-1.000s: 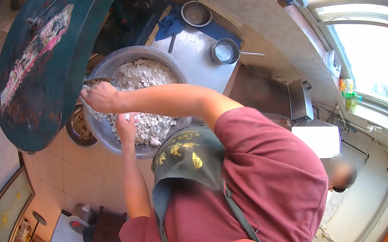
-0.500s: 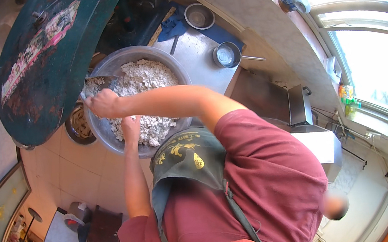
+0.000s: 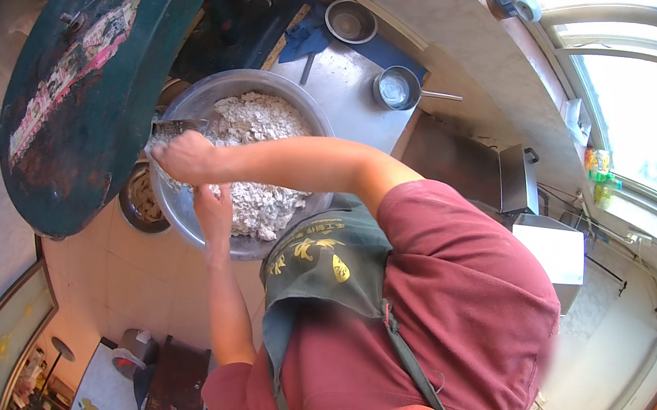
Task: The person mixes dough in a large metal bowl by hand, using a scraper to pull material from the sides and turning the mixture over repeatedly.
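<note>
A wide grey basin [image 3: 315, 115] holds a heap of crumbly, whitish dough [image 3: 255, 123]. My right hand [image 3: 188, 159] is closed at the basin's left side, gripping what looks like a metal scraper. Its flat blade [image 3: 179, 127] points away from me, near the left wall of the basin. Below my right forearm, my left hand [image 3: 215, 210] reaches over the near left part of the basin beside the dough. Its fingertips are partly hidden by the right arm, so its grip does not show.
A large dark green machine cover [image 3: 78, 130] overhangs the left. Beneath it stands a metal bowl [image 3: 144, 200] with pale pieces. On the metal worktop [image 3: 349, 107] are a long-handled pan [image 3: 396, 88] and a steel bowl [image 3: 351, 21]. A window [image 3: 634, 98] is at the right.
The view has shifted slightly. Within the basin, my left hand has moved a little leftward, and my right hand with the scraper has gone slightly farther away.
</note>
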`<state>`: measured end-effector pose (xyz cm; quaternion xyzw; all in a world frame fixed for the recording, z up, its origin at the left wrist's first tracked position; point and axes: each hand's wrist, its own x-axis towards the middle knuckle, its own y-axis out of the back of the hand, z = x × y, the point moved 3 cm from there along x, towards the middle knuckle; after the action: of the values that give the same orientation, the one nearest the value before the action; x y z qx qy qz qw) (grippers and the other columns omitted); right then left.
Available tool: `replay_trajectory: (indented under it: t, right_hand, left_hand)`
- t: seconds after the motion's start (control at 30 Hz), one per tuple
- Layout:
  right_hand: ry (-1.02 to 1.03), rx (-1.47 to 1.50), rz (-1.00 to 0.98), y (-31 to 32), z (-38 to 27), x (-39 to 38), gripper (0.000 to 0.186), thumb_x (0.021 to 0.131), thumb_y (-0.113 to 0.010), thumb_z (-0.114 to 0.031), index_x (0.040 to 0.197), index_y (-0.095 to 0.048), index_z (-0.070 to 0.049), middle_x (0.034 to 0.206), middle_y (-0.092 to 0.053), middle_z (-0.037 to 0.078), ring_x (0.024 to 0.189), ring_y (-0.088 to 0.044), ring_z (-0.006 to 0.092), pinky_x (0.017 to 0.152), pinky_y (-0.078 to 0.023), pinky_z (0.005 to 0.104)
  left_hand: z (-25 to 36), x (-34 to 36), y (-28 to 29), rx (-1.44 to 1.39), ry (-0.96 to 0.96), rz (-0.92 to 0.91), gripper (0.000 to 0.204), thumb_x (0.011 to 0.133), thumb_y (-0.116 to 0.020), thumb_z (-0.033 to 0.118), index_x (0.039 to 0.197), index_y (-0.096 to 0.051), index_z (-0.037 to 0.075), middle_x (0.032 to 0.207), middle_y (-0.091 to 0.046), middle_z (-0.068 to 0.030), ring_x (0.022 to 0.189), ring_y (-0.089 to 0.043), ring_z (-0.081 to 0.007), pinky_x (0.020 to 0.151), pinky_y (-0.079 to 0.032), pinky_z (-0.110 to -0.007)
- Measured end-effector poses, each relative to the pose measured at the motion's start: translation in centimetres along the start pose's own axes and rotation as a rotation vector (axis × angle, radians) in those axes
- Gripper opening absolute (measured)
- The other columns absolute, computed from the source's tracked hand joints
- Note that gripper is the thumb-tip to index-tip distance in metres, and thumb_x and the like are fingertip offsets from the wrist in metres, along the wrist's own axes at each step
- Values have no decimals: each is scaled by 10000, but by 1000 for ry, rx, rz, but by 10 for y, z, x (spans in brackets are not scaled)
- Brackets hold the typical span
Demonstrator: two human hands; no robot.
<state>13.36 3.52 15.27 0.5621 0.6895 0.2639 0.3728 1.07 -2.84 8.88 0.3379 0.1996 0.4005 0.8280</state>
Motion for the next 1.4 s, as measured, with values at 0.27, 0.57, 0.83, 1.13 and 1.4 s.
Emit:
replay_trajectory:
  t: [0.27,0.57,0.83,1.13,1.4]
  right_hand:
    - [-104,90,119,2,35,22,233,905,-517,-180,1079,-542,-28,837,-708,169,784,-713,337,627,-543,447]
    - [33,8,148,13,49,-31,320,909,-521,-183,1163,-559,8,715,-682,174,663,-688,355,561,-522,456]
    - [-2,20,43,37,43,-24,297,951,-442,-171,1137,-590,6,826,-707,186,766,-707,364,642,-553,477]
    - [75,-76,118,28,50,-24,251,940,-470,-170,1110,-567,-12,736,-678,198,675,-687,368,541,-526,476]
    - [50,-106,65,16,48,-11,302,987,-441,-233,1197,-500,-25,705,-671,194,626,-653,406,543,-504,514]
  left_hand:
    - [15,44,34,178,94,88,415,871,-665,143,1246,-554,8,1207,-566,-270,1115,-560,-425,924,-463,-472]
    - [34,66,49,521,-194,194,475,821,-679,67,1276,-541,55,1273,-502,-218,1170,-520,-402,954,-453,-495]
    - [21,-14,-24,202,-382,-304,718,722,-818,241,1348,-478,147,1362,-420,-192,1279,-415,-384,1059,-368,-510]
    - [15,2,-99,657,-244,-624,1130,585,-896,409,1514,-276,234,1523,-277,-144,1426,-267,-357,1070,-283,-649]
    - [-18,9,-100,361,-86,-315,638,752,-717,100,1352,-516,187,1432,-429,-177,1256,-470,-387,1010,-429,-495]
